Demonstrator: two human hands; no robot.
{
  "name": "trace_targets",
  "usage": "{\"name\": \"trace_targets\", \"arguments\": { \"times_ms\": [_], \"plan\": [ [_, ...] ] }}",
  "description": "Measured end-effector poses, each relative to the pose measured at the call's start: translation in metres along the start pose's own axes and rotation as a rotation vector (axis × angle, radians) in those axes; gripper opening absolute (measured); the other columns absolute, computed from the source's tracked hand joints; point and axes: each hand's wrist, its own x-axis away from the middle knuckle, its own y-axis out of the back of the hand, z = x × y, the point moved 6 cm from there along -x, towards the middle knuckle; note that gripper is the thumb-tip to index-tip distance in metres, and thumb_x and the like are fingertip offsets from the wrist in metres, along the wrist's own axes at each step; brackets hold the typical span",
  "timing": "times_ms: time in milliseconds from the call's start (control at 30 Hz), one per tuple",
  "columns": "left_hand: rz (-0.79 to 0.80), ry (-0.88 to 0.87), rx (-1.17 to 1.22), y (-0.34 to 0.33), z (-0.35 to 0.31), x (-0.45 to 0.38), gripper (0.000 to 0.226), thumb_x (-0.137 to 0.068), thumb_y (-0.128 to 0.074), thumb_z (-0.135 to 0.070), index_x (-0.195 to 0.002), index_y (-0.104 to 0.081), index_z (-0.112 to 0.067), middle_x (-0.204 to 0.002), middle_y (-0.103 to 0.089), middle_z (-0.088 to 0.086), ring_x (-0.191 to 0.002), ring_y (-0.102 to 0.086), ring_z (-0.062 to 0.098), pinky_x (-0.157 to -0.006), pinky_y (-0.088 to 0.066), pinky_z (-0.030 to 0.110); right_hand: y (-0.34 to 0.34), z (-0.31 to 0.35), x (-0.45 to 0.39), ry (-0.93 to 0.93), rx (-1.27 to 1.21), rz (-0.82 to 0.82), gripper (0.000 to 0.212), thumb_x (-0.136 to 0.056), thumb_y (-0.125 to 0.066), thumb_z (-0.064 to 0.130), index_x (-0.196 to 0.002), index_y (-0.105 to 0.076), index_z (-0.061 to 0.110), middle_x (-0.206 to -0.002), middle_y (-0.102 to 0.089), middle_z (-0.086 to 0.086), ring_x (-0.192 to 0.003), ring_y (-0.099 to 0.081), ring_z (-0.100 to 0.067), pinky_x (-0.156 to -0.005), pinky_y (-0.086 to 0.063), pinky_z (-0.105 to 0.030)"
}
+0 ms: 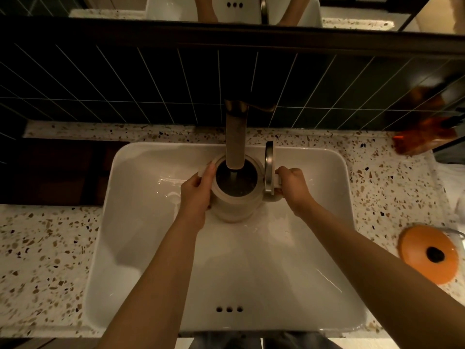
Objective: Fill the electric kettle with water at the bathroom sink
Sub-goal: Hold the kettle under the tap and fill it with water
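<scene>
A white electric kettle [235, 206] is held upright inside the white sink basin [141, 222], directly under the brushed-metal faucet spout [235, 137]. Its lid [269, 167] stands hinged open on the right side. Water runs from the spout into the kettle's dark opening. My left hand [195, 195] wraps the kettle's left side, the thumb on the rim. My right hand [293, 188] grips the handle on the right.
A terrazzo counter [45, 260] surrounds the sink. An orange round lid [427, 254] with a dark centre lies at the right. An amber object [425, 137] sits at the back right. Dark tiles [125, 79] and a mirror back the counter.
</scene>
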Motion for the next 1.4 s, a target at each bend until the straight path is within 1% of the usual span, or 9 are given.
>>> {"name": "trace_targets", "arguments": {
  "times_ms": [200,433,533,667,833,1100,1233,1333,1400],
  "plan": [
    [0.000,0.026,0.010,-0.0004,0.0001,-0.0008,0.025,-0.089,-0.061,-0.050,-0.081,-0.065,-0.027,-0.083,-0.068,-0.009,-0.084,-0.059,0.012,-0.091,-0.049,0.053,-0.0001,-0.0005,-0.0001,0.002,-0.014,-0.017,0.028,-0.090,-0.038,0.004,-0.062,-0.041,0.009,-0.053,-0.035,-0.008,-0.041,-0.036,-0.011,-0.032,-0.030,-0.009],
    [-0.018,0.057,0.021,-0.0005,-0.0026,-0.0001,0.027,-0.088,-0.063,-0.049,-0.077,-0.063,-0.025,-0.084,-0.065,-0.008,-0.081,-0.056,0.009,-0.091,-0.049,0.054,0.0012,-0.0028,-0.0015,0.002,0.001,-0.015,0.032,-0.090,-0.038,0.005,-0.058,-0.039,0.009,-0.053,-0.035,-0.008,-0.037,-0.036,-0.008,-0.032,-0.031,-0.011],
    [-0.017,0.057,0.016,-0.0008,-0.0030,0.0001,0.027,-0.087,-0.064,-0.050,-0.078,-0.064,-0.024,-0.084,-0.066,-0.009,-0.082,-0.057,0.008,-0.092,-0.050,0.056,0.0011,-0.0029,-0.0012,0.008,0.018,-0.007,0.031,-0.090,-0.038,0.006,-0.060,-0.040,0.009,-0.055,-0.036,-0.009,-0.044,-0.037,-0.012,-0.034,-0.031,-0.012],
    [-0.017,0.062,0.005,-0.0010,-0.0027,0.0004,0.029,-0.086,-0.064,-0.052,-0.080,-0.064,-0.024,-0.085,-0.065,-0.010,-0.083,-0.056,0.008,-0.093,-0.050,0.056,0.0004,-0.0010,0.0004,0.013,-0.023,0.002,0.030,-0.091,-0.037,0.004,-0.061,-0.041,0.009,-0.053,-0.035,-0.008,-0.032,-0.038,-0.002,-0.032,-0.032,-0.010],
    [-0.018,0.067,-0.005,-0.0007,-0.0049,0.0002,0.026,-0.086,-0.063,-0.052,-0.083,-0.065,-0.027,-0.087,-0.064,-0.012,-0.084,-0.055,0.007,-0.094,-0.050,0.054,0.0007,-0.0023,-0.0017,0.016,-0.005,-0.003,0.023,-0.090,-0.038,0.005,-0.068,-0.045,0.006,-0.055,-0.034,-0.010,-0.045,-0.035,-0.014,-0.033,-0.030,-0.010],
    [-0.018,0.074,-0.036,0.0002,-0.0040,-0.0002,0.025,-0.085,-0.064,-0.054,-0.084,-0.065,-0.030,-0.089,-0.063,-0.013,-0.085,-0.054,0.006,-0.094,-0.050,0.055,0.0015,-0.0028,-0.0030,0.022,0.027,-0.006,0.033,-0.090,-0.038,0.005,-0.058,-0.038,0.010,-0.055,-0.035,-0.010,-0.047,-0.034,-0.015,-0.033,-0.030,-0.011],
    [-0.010,0.072,-0.046,0.0005,-0.0041,-0.0004,0.022,-0.085,-0.063,-0.054,-0.085,-0.065,-0.032,-0.091,-0.064,-0.013,-0.087,-0.054,0.007,-0.095,-0.049,0.055,0.0004,-0.0009,-0.0007,0.015,-0.001,0.003,0.034,-0.091,-0.037,0.003,-0.058,-0.039,0.010,-0.053,-0.035,-0.010,-0.034,-0.038,-0.005,-0.032,-0.033,-0.010],
    [-0.012,0.077,-0.051,0.0008,-0.0034,0.0002,0.025,-0.085,-0.063,-0.055,-0.085,-0.066,-0.031,-0.092,-0.066,-0.011,-0.089,-0.056,0.010,-0.094,-0.049,0.056,0.0008,-0.0011,-0.0012,0.024,0.013,-0.006,0.036,-0.091,-0.037,0.004,-0.055,-0.037,0.011,-0.054,-0.035,-0.010,-0.044,-0.036,-0.015,-0.032,-0.031,-0.010],
    [-0.016,0.080,-0.053,0.0015,-0.0040,0.0007,0.026,-0.085,-0.063,-0.055,-0.084,-0.065,-0.030,-0.092,-0.066,-0.011,-0.090,-0.056,0.011,-0.094,-0.050,0.056,0.0005,-0.0012,-0.0013,0.027,0.025,-0.006,0.037,-0.091,-0.037,0.004,-0.055,-0.036,0.011,-0.053,-0.035,-0.009,-0.043,-0.036,-0.013,-0.033,-0.031,-0.011]
  ]
}}
